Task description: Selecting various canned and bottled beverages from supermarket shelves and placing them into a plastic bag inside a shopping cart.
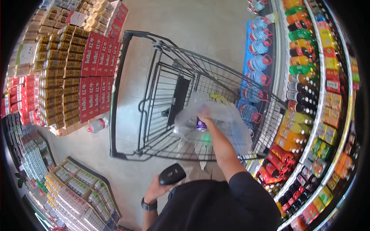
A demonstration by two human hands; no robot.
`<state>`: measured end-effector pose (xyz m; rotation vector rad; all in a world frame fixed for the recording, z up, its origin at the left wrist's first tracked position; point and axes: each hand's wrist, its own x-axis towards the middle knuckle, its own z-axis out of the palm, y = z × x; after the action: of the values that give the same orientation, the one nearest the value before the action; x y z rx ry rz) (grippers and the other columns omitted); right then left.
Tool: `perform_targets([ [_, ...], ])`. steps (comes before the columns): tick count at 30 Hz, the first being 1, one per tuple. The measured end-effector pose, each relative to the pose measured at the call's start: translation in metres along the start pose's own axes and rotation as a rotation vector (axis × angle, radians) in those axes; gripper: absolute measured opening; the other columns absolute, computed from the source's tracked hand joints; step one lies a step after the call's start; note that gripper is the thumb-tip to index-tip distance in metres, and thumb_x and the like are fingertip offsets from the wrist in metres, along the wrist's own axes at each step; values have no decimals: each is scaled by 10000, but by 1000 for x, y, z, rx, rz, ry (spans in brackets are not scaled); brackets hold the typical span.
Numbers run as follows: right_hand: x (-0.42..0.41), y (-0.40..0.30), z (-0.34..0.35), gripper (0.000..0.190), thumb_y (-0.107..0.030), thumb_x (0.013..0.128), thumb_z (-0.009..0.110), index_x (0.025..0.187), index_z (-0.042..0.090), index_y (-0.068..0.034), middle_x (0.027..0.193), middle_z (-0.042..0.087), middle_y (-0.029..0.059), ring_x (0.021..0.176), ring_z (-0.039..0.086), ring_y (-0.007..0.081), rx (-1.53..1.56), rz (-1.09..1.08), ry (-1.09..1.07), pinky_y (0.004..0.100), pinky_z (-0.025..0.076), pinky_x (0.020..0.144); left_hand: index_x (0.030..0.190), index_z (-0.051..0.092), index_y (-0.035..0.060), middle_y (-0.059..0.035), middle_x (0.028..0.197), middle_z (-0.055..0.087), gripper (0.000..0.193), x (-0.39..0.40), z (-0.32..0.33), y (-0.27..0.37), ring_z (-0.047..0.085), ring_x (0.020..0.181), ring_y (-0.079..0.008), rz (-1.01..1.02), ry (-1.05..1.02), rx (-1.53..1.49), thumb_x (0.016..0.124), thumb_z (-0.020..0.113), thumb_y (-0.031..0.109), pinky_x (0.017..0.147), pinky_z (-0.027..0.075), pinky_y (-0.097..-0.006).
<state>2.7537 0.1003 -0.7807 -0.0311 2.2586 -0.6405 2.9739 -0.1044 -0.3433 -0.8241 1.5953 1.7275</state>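
My right hand (pixel 204 113) reaches into a shopping cart (pixel 118 95) and grips a purple can (pixel 201 124). It is over a translucent plastic bag (pixel 231 115) that lies spread in the cart's far part, with a yellow-green patch near its upper edge. The bag's contents are not clear. A small green glow shows on the bag, just below the can. My left hand (pixel 160 184), beside my body outside the cart, is closed around a black handheld device (pixel 172 174), perhaps a scanner. A dark watch (pixel 149 205) sits on the left wrist.
Stacked drink cans (pixel 52 86) and red cartons (pixel 96 57) stand on the left, with a bottle (pixel 98 125) on the floor beside them. Large water bottles (pixel 258 46) line the right side, before shelves (pixel 321 57) of soft drinks. At lower left is a divided display bin (pixel 86 184).
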Motion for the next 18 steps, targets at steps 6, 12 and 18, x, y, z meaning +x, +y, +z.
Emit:
perform_targets([
  [6,22,7,48,657,-335,868,563,1407,413,7,1460,396,254,1385,340,371,69,295,-106,459,263,1156,1108,628,-13,-78,919,714,342,23,-23,-29,690,825,-156,-94,-119,-251,799,777,-12,779,564,-309],
  [12,6,-15,55,518,-299,890,537,1310,489,0,1347,482,254,1266,435,389,-114,170,-108,477,338,1081,1123,653,-5,-66,979,724,365,32,-22,-19,660,886,-127,-155,-88,-289,782,775,45,834,531,-294],
  [18,-1,-46,41,398,-262,912,511,1213,565,-8,1233,568,253,1148,530,407,-191,61,-59,495,413,1006,1114,648,-11,-63,969,718,319,37,-16,-2,661,874,-124,-134,-138,-298,810,740,13,828,533,-292],
])
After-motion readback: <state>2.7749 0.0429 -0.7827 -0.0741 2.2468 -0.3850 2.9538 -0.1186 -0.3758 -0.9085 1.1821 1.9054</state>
